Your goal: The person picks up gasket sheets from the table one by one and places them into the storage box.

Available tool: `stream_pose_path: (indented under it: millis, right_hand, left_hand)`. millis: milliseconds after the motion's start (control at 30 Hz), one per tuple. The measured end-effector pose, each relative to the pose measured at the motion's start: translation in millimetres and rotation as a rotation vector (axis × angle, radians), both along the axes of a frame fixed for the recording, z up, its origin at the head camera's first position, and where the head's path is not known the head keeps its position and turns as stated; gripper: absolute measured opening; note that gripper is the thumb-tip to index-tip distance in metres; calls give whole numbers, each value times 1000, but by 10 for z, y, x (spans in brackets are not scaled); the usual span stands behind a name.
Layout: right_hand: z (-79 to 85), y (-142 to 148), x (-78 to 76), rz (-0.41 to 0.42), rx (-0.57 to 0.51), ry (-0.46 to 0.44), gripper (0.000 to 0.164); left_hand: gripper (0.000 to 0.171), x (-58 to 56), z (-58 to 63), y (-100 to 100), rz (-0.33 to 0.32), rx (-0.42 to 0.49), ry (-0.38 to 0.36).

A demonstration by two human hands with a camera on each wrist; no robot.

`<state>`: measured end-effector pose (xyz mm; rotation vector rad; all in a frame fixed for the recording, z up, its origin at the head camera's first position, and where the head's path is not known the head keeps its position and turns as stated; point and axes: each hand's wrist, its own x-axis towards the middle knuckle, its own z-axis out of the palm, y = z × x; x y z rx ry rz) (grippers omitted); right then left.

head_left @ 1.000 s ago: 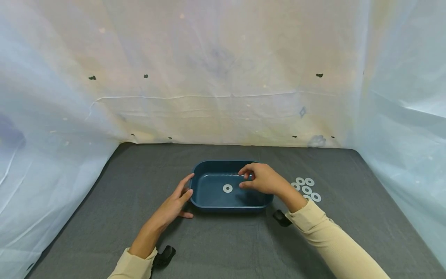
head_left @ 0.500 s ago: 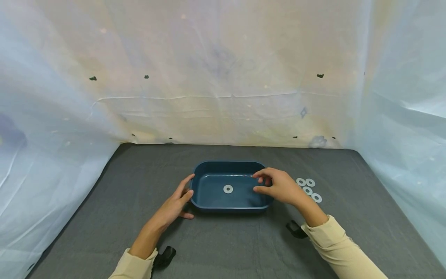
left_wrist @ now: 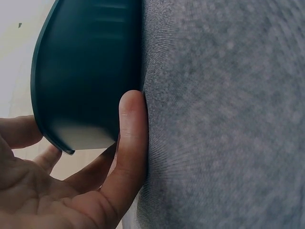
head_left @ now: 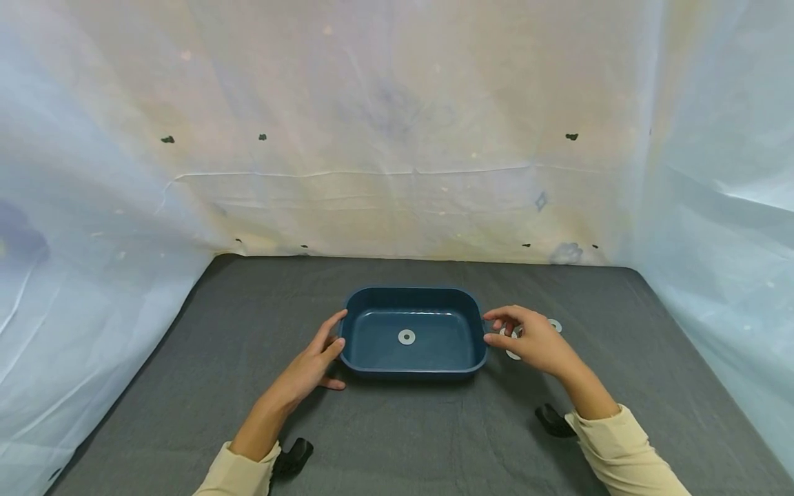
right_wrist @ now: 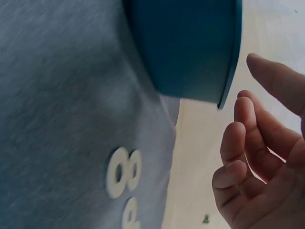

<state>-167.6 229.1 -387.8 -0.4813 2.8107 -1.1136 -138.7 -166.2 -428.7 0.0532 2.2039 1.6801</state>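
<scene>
A dark blue rectangular tray (head_left: 406, 372) with rounded corners stands on the grey cloth. One flat white ring, like a washer (head_left: 406, 337), lies on its floor. My left hand (head_left: 304, 368) is at the tray's left end, thumb and index fingertips at the rim. In the left wrist view one finger (left_wrist: 132, 124) lies low along the tray's outer wall (left_wrist: 86, 71). Just past the tray's right end is my right hand (head_left: 530, 337), its fingers loosely bent and holding nothing. More white washers (right_wrist: 116, 172) lie on the cloth below it, partly hidden by the hand in the head view.
Grey cloth (head_left: 397, 441) covers the table. Pale plastic sheeting (head_left: 397, 138) hangs behind it and along both sides. A black wrist strap piece (head_left: 554, 420) shows at the right sleeve, another strap piece (head_left: 293, 457) at the left.
My right hand has moved right, from over the inside of the tray to beyond its right end, now over the loose washers. The left hand and tray have stayed put.
</scene>
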Motion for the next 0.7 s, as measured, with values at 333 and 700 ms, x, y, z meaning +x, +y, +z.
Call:
stream_pose_path:
  millis: [333, 700]
  right_hand:
    - [-165, 275, 18, -56, 24, -2, 39]
    - [-328, 437, 11, -82, 132, 7, 31]
  left_hand:
    - [53, 5, 5, 7, -1, 7, 3]
    - [53, 5, 4, 15, 1, -2, 2]
